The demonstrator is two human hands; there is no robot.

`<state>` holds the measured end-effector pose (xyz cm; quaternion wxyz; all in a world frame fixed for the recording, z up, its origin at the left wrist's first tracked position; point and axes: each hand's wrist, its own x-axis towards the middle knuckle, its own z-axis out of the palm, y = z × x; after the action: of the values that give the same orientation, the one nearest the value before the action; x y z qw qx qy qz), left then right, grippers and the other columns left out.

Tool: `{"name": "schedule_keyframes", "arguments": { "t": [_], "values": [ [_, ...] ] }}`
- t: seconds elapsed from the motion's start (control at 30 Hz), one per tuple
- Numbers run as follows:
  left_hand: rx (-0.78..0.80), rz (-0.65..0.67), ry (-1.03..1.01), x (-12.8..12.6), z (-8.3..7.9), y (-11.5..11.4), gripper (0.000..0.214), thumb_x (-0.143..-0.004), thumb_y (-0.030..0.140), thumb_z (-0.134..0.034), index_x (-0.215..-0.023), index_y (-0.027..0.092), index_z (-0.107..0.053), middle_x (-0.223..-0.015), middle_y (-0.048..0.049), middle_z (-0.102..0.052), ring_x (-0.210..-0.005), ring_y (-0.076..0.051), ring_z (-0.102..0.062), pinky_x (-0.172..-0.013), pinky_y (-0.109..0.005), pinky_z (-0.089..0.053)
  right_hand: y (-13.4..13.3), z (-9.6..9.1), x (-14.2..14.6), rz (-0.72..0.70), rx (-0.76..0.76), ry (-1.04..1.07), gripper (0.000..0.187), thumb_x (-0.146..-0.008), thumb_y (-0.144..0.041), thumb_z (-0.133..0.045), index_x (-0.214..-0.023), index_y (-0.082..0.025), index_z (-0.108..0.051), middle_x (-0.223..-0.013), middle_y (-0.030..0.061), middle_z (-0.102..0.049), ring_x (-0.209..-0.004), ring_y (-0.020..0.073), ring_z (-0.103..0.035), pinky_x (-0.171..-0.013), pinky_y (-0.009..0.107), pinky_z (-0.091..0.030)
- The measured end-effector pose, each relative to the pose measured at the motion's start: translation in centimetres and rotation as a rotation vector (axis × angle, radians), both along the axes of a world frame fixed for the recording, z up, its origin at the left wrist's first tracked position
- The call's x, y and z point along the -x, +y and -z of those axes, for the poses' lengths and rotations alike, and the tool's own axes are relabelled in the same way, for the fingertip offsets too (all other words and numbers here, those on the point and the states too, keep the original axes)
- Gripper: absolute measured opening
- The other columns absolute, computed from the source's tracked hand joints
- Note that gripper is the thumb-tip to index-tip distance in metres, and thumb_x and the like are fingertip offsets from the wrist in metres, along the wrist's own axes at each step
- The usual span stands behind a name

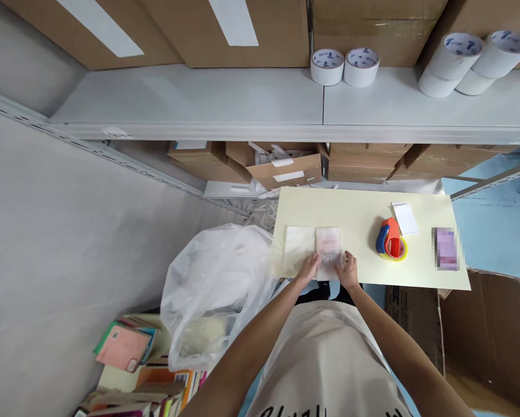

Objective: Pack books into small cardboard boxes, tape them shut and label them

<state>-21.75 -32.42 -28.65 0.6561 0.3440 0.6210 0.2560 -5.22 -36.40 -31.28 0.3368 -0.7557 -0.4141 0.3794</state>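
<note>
A flat pale pink packet (329, 238), its lower half looking like clear or frosted wrapping, lies at the front edge of the cream table. My left hand (309, 268) pinches its lower left edge. On the opposite side, my right hand (347, 270) has its fingers closed at the lower right edge. What is inside the wrapping is too faint to tell. Just left of the packet rests a stack of white translucent sleeves or sheets (298, 246), close to my left hand. An orange and blue tape dispenser (389, 238) with a yellow roll stands to the right.
The cream table (359, 211) also carries a white pad (405, 218) and a blurred purple item (446, 249). A large clear plastic bag (216, 272) bulges at the left, above piled books (125, 346). An open carton (486, 336) stands right; shelves (199, 95) hold boxes and tape rolls.
</note>
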Motion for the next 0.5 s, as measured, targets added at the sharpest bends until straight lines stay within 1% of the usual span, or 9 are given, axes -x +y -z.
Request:
{"name": "schedule_keyframes", "arguments": {
  "t": [0.07,0.13,0.2,0.3,0.33,0.4,0.5],
  "values": [
    [-0.004,0.023,0.017,0.1,0.0,0.0,0.035,-0.077,0.053,-0.064,-0.081,0.018,-0.066,-0.092,-0.0083,-0.071,-0.103,-0.029,-0.062,-0.095,-0.04,-0.046,0.2,0.1,-0.6,0.081,0.09,0.155,0.058,-0.065,-0.035,-0.068,-0.118,-0.02,-0.052,-0.11,0.0126,-0.063,-0.09,0.0263,-0.064,-0.085,0.047,-0.053],
    [0.003,0.023,0.026,0.0,0.0,-0.1,0.037,-0.076,0.051,-0.066,-0.089,0.017,-0.068,-0.107,-0.0114,-0.07,-0.112,-0.031,-0.06,-0.101,-0.042,-0.043,0.7,0.0,-0.8,0.116,0.148,0.281,0.058,-0.06,-0.037,-0.07,-0.114,-0.021,-0.053,-0.098,0.0075,-0.066,-0.079,0.0229,-0.064,-0.076,0.042,-0.055],
    [0.022,0.025,0.029,-0.4,0.0,-0.3,0.041,-0.076,0.049,-0.067,-0.1,0.016,-0.068,-0.121,-0.0139,-0.066,-0.121,-0.032,-0.055,-0.106,-0.043,-0.04,1.0,-0.2,-0.9,0.125,0.166,0.339,0.055,-0.058,-0.037,-0.07,-0.108,-0.021,-0.056,-0.09,0.0055,-0.066,-0.076,0.022,-0.064,-0.071,0.039,-0.055],
    [0.056,0.047,-0.005,-2.1,-0.2,-0.6,0.047,-0.08,0.048,-0.065,-0.115,0.016,-0.065,-0.132,-0.0146,-0.061,-0.126,-0.031,-0.053,-0.105,-0.042,-0.041,1.1,-1.4,-2.0,0.146,0.155,0.386,0.046,-0.062,-0.04,-0.067,-0.102,-0.019,-0.058,-0.09,0.0066,-0.066,-0.074,0.0205,-0.063,-0.066,0.036,-0.054],
    [0.064,0.059,-0.027,-3.0,-0.4,-0.6,0.048,-0.081,0.047,-0.064,-0.118,0.017,-0.064,-0.132,-0.0139,-0.061,-0.125,-0.03,-0.055,-0.104,-0.041,-0.042,1.1,-2.0,-2.5,0.154,0.132,0.398,0.044,-0.063,-0.041,-0.066,-0.101,-0.019,-0.058,-0.092,0.0067,-0.066,-0.074,0.0197,-0.062,-0.065,0.035,-0.053],
    [0.069,0.094,-0.085,-4.8,-0.6,-0.6,0.045,-0.083,0.048,-0.062,-0.117,0.018,-0.065,-0.129,-0.0117,-0.064,-0.12,-0.028,-0.058,-0.099,-0.038,-0.046,1.0,-3.2,-3.4,0.156,0.074,0.403,0.043,-0.066,-0.042,-0.067,-0.102,-0.02,-0.059,-0.095,0.0059,-0.065,-0.072,0.0175,-0.06,-0.063,0.032,-0.052],
    [0.051,0.119,-0.151,-6.4,-1.0,-0.1,0.046,-0.086,0.055,-0.056,-0.108,0.016,-0.068,-0.115,-0.0106,-0.071,-0.109,-0.027,-0.063,-0.091,-0.037,-0.05,1.3,-4.6,-3.3,0.085,0.027,0.366,0.049,-0.066,-0.044,-0.07,-0.108,-0.021,-0.06,-0.098,0.0049,-0.062,-0.068,0.0144,-0.056,-0.058,0.03,-0.05]
  ]
}}
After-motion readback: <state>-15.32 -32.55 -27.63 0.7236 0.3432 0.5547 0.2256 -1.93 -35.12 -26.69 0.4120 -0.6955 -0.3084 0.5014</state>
